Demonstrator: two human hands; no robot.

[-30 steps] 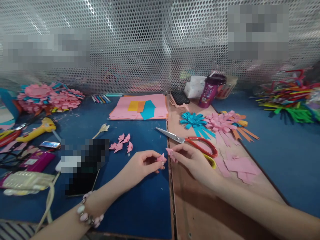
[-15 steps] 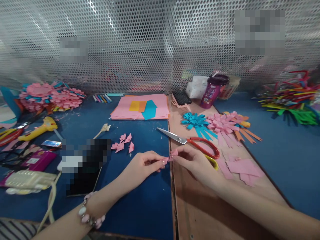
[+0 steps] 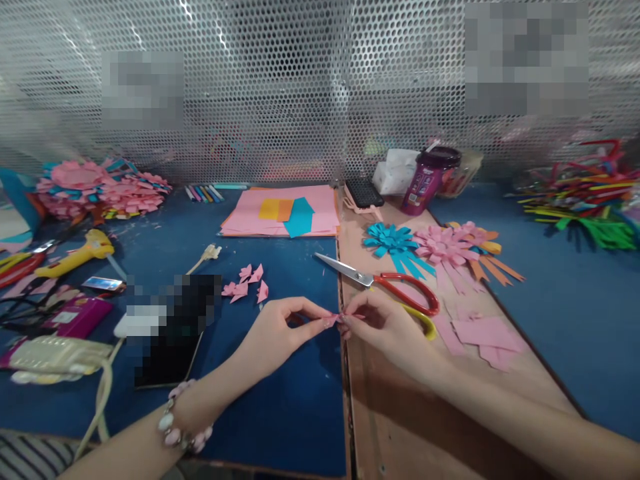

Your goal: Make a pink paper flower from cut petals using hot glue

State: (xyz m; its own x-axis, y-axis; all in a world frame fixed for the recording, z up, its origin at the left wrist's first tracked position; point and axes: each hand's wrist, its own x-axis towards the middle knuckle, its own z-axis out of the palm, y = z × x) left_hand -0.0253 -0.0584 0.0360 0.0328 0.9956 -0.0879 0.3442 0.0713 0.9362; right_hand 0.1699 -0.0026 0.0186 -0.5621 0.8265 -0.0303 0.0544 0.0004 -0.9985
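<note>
Between my two hands is a small pink paper piece (image 3: 334, 320), pinched from both sides and mostly covered by fingertips. My left hand (image 3: 280, 331), closed on its left end, hovers over the blue table top. On the other end, my right hand (image 3: 385, 328) is closed too, above the brown strip of table. Several small folded pink paper pieces (image 3: 240, 289) lie just beyond my left hand. Scissors (image 3: 363, 277) with red handles rest beyond my right hand, a yellow handle (image 3: 425, 325) partly under it. Pink paper scraps (image 3: 487, 335) lie to the right.
Pink paper sheets (image 3: 240, 217) are stacked at the back. Paper flowers (image 3: 443, 248) and a purple cup (image 3: 427, 181) stand on the right. A dark phone (image 3: 173, 353), a yellow glue gun (image 3: 80, 257) and a power strip (image 3: 57, 358) occupy the left. A perforated metal screen (image 3: 280, 87) closes off the back.
My fingertips have come closer together around the pink paper piece, and less of it shows. My right fingers have turned slightly downward. The things on the table have stayed put.
</note>
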